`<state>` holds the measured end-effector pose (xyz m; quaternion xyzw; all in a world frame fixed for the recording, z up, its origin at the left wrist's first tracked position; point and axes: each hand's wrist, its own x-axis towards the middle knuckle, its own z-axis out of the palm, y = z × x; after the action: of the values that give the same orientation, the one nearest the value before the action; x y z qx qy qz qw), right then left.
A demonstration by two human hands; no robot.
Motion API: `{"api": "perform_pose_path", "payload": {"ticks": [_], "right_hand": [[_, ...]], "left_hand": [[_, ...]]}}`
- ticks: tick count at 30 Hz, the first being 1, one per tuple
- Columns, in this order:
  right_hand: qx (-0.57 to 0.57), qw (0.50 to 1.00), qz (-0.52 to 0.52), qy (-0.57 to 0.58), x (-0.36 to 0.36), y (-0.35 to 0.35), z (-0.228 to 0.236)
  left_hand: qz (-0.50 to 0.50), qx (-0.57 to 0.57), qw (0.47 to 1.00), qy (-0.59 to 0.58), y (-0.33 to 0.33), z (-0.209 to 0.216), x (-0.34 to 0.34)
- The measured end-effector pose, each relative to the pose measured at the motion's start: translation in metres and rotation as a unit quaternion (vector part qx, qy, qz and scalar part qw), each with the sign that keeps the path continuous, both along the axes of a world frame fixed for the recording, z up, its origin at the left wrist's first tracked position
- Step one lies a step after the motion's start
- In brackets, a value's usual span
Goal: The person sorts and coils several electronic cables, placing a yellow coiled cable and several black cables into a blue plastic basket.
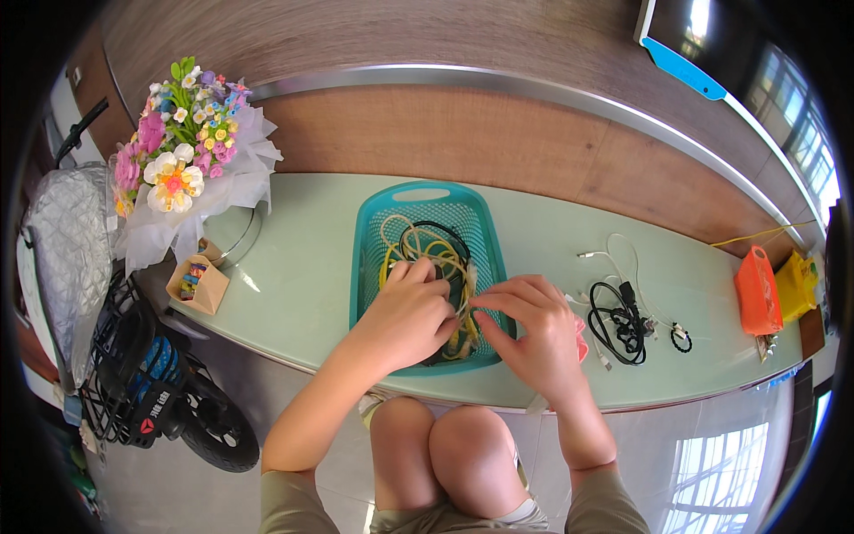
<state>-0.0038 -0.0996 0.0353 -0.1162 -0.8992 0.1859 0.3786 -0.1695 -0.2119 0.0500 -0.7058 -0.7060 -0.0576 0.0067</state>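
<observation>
Left hand (pixel 412 303) and right hand (pixel 531 319) were both held at the teal basket (pixel 358 267), palms turned downward and toward each other. By the left hand, the fingers were bent down into the tangled cables (pixel 463 254) inside the basket; it could not be told whether a strand was gripped, because the fingertips were hidden. By the right hand, thumb and forefinger were brought near each other above the basket's right edge; whether a thin cable was pinched there could not be told either.

The cables, yellow, pale and black, were looped over one another within the basket, whose walls probably served to prevent them from spreading. The basket was set lengthwise on the counter (pixel 302 240), just before the knees (pixel 442 445), perhaps so that it could be reached equally from both sides.

To the right of the basket, a black cable bundle (pixel 630 327) and a white cable (pixel 584 255) were laid apart on the counter, possibly for keeping them out of the tangle. Farther right of the basket, an orange container (pixel 758 289) was placed, and well to its left, a flower bouquet (pixel 173 156).
</observation>
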Motion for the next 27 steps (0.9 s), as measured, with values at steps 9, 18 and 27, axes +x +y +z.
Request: {"api": "perform_pose_path", "payload": {"ticks": [9,18,27], "right_hand": [[-0.073,0.995,-0.038,0.059,0.015,0.000,-0.005],[-0.094,0.991,-0.054,0.079,0.044,-0.007,-0.026],[-0.043,0.985,-0.135,0.097,0.091,-0.006,-0.041]], "left_hand": [[0.009,0.217,0.975,-0.049,-0.011,0.009,0.016],[0.101,0.345,0.903,-0.234,-0.022,0.008,0.082],[0.109,0.321,0.882,-0.327,-0.025,-0.009,0.129]]}}
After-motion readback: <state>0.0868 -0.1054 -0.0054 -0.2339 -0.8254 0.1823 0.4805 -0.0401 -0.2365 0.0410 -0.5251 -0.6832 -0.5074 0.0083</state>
